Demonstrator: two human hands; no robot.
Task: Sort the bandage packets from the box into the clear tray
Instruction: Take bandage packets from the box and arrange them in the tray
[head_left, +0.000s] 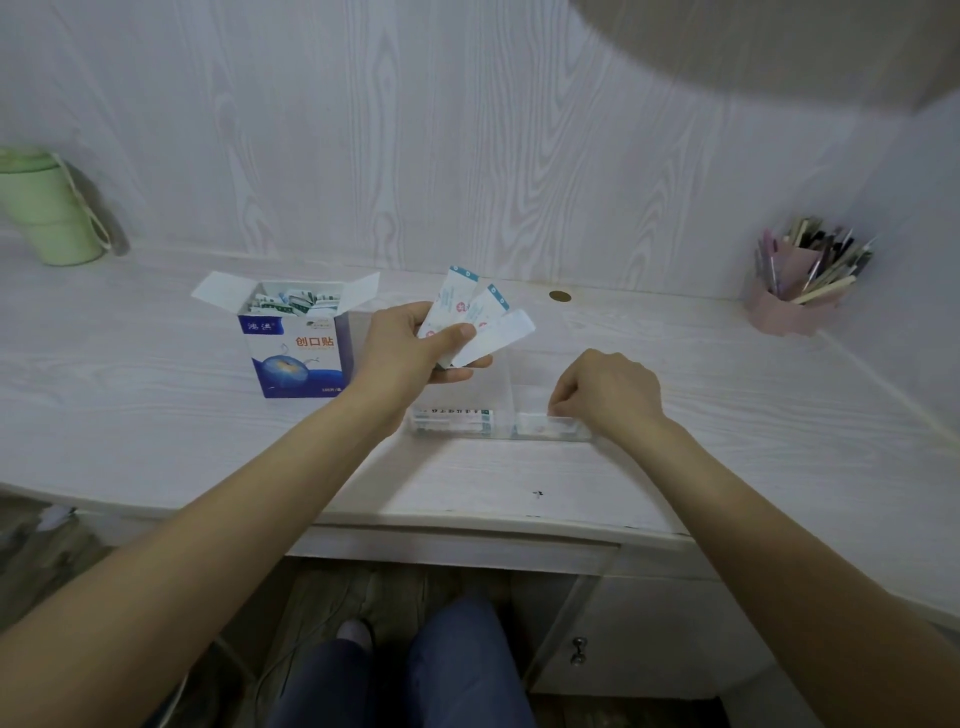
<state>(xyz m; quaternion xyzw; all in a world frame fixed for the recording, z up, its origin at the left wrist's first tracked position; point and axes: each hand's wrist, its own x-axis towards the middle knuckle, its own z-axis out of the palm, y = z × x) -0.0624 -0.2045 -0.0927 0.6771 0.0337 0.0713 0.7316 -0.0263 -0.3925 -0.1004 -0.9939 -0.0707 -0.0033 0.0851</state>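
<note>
At the far left edge of the frame a pale green cup (44, 208) with a cord loop stands on the white wood-grain table (156, 415), against the wall. Further right, left of centre, the blue-and-white bandage box (296, 345) stands upright with its top flaps open, and a jumble of packets shows inside its mouth. Just right of the box, the left hand (410, 345) is raised above the table, its thumb and fingers pinching a fan of three bandage packets (475, 317); two show blue-tipped printed faces, and the rightmost shows a plain white face. Below that hand, near the middle of the frame, lies the clear tray (501, 423), a low transparent container split into compartments; its left compartment holds a packet with blue printing (454, 418), and its right compartment holds a pale packet (545, 427). The right hand (605, 395) rests at the tray's right end with fingers curled down, the fingertips meeting at the upper edge of that pale packet; whether they actually pinch it cannot be told. A small brass-coloured disc (560, 296) sits on the table toward the wall, above the tray. Toward the right edge, a pink holder (784, 301) crammed with pens stands in the corner.
</note>
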